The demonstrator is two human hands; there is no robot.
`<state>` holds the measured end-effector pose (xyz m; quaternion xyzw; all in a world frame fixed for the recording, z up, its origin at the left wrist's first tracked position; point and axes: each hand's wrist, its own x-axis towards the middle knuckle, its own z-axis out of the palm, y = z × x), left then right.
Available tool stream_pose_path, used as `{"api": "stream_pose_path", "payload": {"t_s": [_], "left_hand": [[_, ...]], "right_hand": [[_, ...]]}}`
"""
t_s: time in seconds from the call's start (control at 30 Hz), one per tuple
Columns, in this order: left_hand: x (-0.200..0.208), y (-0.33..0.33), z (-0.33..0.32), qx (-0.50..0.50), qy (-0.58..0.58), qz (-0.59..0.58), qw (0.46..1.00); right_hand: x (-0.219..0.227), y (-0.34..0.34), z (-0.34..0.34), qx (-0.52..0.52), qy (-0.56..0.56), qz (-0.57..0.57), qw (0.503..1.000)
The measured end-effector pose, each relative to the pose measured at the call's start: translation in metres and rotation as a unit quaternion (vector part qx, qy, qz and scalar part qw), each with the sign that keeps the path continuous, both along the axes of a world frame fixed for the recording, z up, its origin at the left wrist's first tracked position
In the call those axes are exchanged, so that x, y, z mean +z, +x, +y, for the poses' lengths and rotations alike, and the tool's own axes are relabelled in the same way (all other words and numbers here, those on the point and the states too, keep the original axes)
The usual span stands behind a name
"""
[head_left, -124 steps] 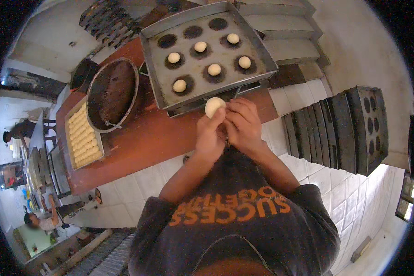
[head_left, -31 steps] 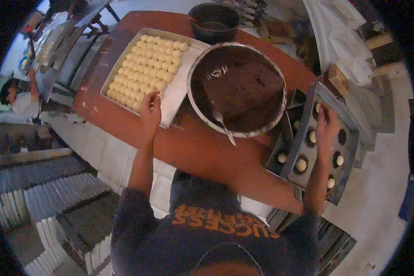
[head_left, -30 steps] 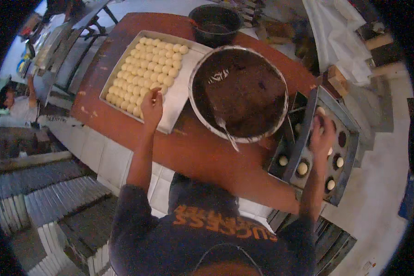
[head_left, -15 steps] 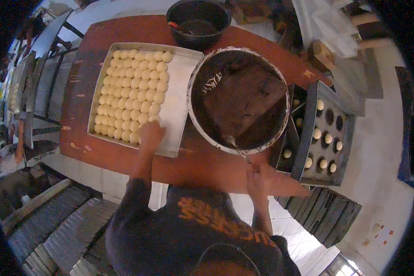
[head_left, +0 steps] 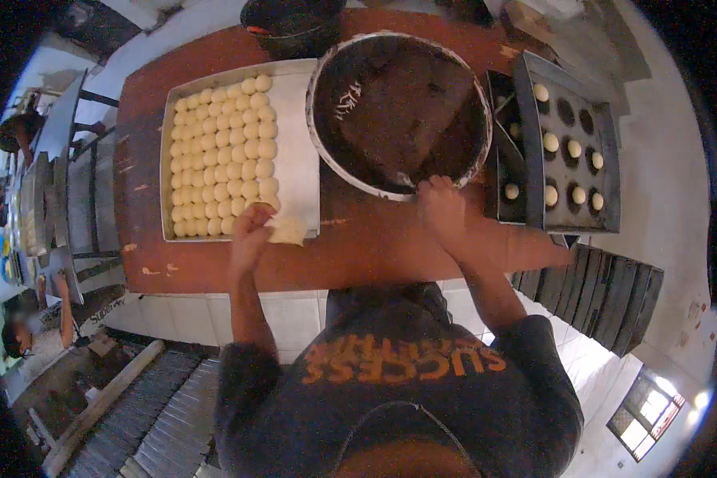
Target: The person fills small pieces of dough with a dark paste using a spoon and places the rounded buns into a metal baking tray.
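My left hand (head_left: 251, 233) pinches a flattened piece of pale dough (head_left: 288, 231) at the near edge of the tray, beside the last dough balls. Rows of round dough balls (head_left: 223, 151) fill the left and middle of a shallow metal tray (head_left: 296, 127). To its right stands a wide round basin (head_left: 315, 135) with a dark brown, paste-like mass (head_left: 410, 103) in it. My right hand (head_left: 442, 209) is closed at the basin's near rim, around the handle of a thin metal utensil (head_left: 405, 182). The utensil's tip touches the dark mass; its exact shape is unclear.
Right of the basin, dark metal baking trays (head_left: 609, 159) with round hollows hold several dough balls. A black tub (head_left: 295, 32) stands at the far edge of the red-brown table (head_left: 358, 255). Stacked dark pans (head_left: 593, 295) are below right. Another person (head_left: 36, 323) is at the far left.
My left hand has picked up a piece of dough at the tray's near edge, now flattened. My right hand has moved up along the utensil to the basin rim. The whole view has shifted.
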<state>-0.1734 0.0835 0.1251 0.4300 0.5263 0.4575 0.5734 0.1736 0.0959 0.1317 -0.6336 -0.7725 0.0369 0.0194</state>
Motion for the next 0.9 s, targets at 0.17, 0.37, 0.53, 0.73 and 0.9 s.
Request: {"api": "stream_pose_path", "payload": {"t_s": [0.17,0.37,0.53,0.73,0.9], "left_hand": [[0.009,0.027,-0.041,0.101,-0.005,-0.326,0.94],[-0.021,0.102,-0.098,0.146,-0.097,-0.444,0.879],[-0.051,0.189,-0.117,-0.096,-0.118,-0.011,0.988],[-0.125,0.179,-0.118,0.021,0.12,0.585,0.802],[-0.143,0.197,-0.147,-0.069,0.082,0.476,0.873]], "right_hand": [[0.018,0.037,0.005,-0.048,-0.03,0.008,0.998],[0.012,0.121,0.061,0.006,0.107,0.021,0.994],[-0.005,0.125,0.133,0.08,0.072,-0.142,0.984],[-0.003,0.105,0.147,0.116,-0.062,-0.167,0.977],[0.017,0.1,0.157,0.146,-0.01,-0.157,0.977]]}}
